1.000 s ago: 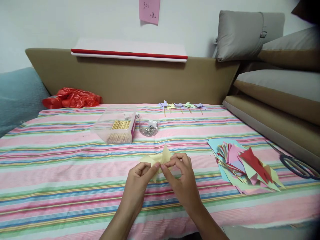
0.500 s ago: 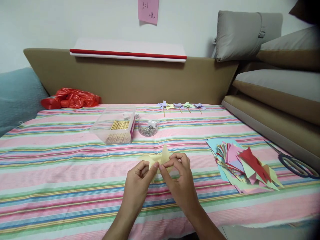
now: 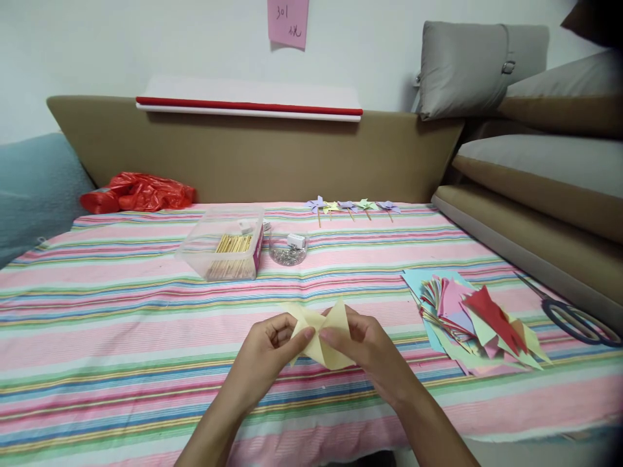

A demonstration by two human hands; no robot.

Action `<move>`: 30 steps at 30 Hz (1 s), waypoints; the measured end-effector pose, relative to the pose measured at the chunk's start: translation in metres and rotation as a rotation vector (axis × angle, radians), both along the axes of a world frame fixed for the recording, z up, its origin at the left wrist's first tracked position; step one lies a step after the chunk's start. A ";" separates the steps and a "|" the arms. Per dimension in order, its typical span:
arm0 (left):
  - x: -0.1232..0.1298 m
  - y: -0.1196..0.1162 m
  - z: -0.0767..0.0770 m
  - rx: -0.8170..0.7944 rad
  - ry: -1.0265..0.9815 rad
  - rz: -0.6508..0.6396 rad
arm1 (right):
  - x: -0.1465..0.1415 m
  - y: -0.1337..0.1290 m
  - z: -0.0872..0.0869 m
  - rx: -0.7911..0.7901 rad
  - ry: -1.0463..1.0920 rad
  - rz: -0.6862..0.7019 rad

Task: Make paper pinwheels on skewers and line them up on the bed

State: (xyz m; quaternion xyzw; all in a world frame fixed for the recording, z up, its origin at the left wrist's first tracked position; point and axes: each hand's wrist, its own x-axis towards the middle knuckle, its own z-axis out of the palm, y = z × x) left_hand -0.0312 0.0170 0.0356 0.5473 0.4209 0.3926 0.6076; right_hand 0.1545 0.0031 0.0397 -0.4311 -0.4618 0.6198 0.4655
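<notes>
A pale yellow paper [image 3: 331, 353] with folded, pointed flaps is held between both hands above the striped cloth. My left hand [image 3: 275, 340] pinches its left side, thumb near the middle and the other fingers curled behind. On the right side, my right hand [image 3: 363, 337] grips the same paper, its thumb also near the centre and its fingers partly hidden behind a raised flap. The two thumb tips are close together but apart.
Beyond the hands are a clear plastic box [image 3: 195, 254] of wooden sticks, a round container [image 3: 288, 255] of small metal pieces, and several paper pinwheels [image 3: 348, 206]. At right lie coloured papers [image 3: 457, 301] and scissors [image 3: 574, 321]. A red bag [image 3: 146, 192] sits back left.
The yellow paper has turned and shows more of its surface. My right hand has shifted right and lies flatter, its fingers now behind the paper; my left hand has barely moved.
</notes>
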 end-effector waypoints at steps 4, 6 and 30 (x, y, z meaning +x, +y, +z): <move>-0.003 0.000 -0.003 0.032 0.067 -0.021 | -0.003 0.000 -0.009 -0.010 -0.034 0.011; -0.005 0.000 -0.002 0.037 0.080 -0.036 | -0.003 0.000 -0.010 -0.028 -0.044 0.000; 0.027 -0.009 -0.011 -0.043 -0.223 0.268 | -0.047 -0.001 -0.024 -0.034 0.475 -0.370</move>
